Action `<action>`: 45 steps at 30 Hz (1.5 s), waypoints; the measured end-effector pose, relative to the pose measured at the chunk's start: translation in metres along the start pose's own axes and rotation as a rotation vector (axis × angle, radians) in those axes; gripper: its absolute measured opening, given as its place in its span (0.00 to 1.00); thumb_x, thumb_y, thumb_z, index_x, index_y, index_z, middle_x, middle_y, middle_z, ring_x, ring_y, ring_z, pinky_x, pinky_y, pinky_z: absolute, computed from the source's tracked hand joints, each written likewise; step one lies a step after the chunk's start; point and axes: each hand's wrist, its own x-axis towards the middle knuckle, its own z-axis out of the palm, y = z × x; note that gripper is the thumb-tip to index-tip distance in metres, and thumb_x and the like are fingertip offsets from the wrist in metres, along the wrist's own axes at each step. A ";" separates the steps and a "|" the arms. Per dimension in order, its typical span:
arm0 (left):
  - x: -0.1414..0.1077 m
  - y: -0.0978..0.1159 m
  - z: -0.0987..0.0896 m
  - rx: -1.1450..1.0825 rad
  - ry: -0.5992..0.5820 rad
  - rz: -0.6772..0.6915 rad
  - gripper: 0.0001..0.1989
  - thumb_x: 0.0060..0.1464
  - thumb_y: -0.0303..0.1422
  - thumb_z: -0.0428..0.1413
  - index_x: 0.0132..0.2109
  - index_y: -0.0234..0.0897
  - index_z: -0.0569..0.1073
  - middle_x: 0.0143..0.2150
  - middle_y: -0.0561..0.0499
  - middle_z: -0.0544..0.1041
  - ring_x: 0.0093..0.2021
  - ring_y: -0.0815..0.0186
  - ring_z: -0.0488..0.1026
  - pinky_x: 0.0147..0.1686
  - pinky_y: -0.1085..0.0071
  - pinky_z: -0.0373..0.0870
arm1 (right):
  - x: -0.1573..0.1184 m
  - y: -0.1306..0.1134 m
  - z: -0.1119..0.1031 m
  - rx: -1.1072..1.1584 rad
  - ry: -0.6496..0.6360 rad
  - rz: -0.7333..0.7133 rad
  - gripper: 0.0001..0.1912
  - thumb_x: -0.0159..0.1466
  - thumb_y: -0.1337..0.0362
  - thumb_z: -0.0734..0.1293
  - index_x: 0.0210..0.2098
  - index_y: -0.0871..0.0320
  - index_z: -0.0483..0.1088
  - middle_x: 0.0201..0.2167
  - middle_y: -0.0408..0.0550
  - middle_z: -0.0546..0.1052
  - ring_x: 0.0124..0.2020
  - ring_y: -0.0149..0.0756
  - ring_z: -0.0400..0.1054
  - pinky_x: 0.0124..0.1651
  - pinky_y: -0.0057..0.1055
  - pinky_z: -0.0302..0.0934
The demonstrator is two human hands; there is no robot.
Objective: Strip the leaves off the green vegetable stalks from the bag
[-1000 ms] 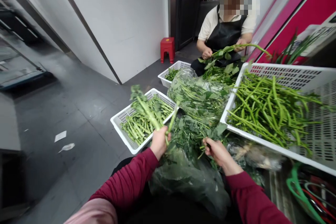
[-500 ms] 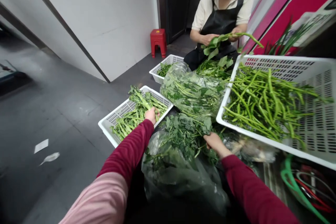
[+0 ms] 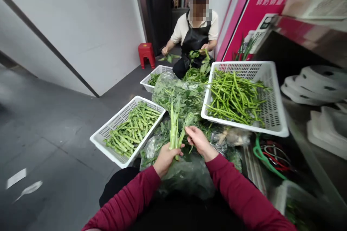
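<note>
My left hand [image 3: 166,158] is closed around the lower ends of thick pale-green leafy vegetable stalks [image 3: 174,130], held upright in front of me. Close on their right, my right hand [image 3: 199,141] pinches a leafy side shoot [image 3: 187,124] of the same vegetable. Beneath both hands lies a clear plastic bag [image 3: 187,177] with dark leafy greens around its mouth. To the left, a white slotted basket [image 3: 108,133] holds a layer of trimmed stalks [image 3: 132,130]. Whether the shoot is still joined to the stalks, I cannot tell.
Long green stems [image 3: 233,95] fill a larger white basket [image 3: 276,101] at right. Across from me, a seated person [image 3: 196,38] handles greens beside another white basket [image 3: 145,81]. A red stool [image 3: 146,55], bagged greens [image 3: 176,92] and a green-handled bag [image 3: 260,155] are nearby.
My left hand has come back from the left basket and now holds stalks in front of me. My right hand has risen from the dark greens to the stalks. The view has shifted right.
</note>
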 end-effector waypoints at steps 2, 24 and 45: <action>0.000 -0.008 0.007 0.166 0.040 0.064 0.16 0.38 0.25 0.55 0.39 0.30 0.73 0.33 0.48 0.75 0.26 0.70 0.68 0.25 0.75 0.64 | -0.005 0.006 0.001 0.003 0.103 -0.014 0.15 0.52 0.54 0.65 0.23 0.59 0.59 0.14 0.36 0.62 0.11 0.22 0.51 0.11 0.19 0.41; 0.036 0.019 -0.020 -0.529 -0.060 -0.204 0.14 0.43 0.27 0.52 0.41 0.31 0.66 0.35 0.45 0.74 0.25 0.67 0.70 0.21 0.72 0.65 | 0.010 0.015 -0.007 0.097 0.122 -0.053 0.10 0.53 0.60 0.65 0.31 0.58 0.63 0.19 0.41 0.67 0.17 0.28 0.58 0.19 0.26 0.54; 0.041 0.023 -0.026 -0.598 -0.133 -0.222 0.09 0.43 0.30 0.51 0.33 0.30 0.68 0.26 0.49 0.69 0.21 0.72 0.65 0.15 0.79 0.56 | 0.036 0.030 -0.036 -0.694 0.150 0.014 0.22 0.46 0.67 0.69 0.41 0.62 0.64 0.28 0.51 0.72 0.28 0.38 0.67 0.28 0.29 0.59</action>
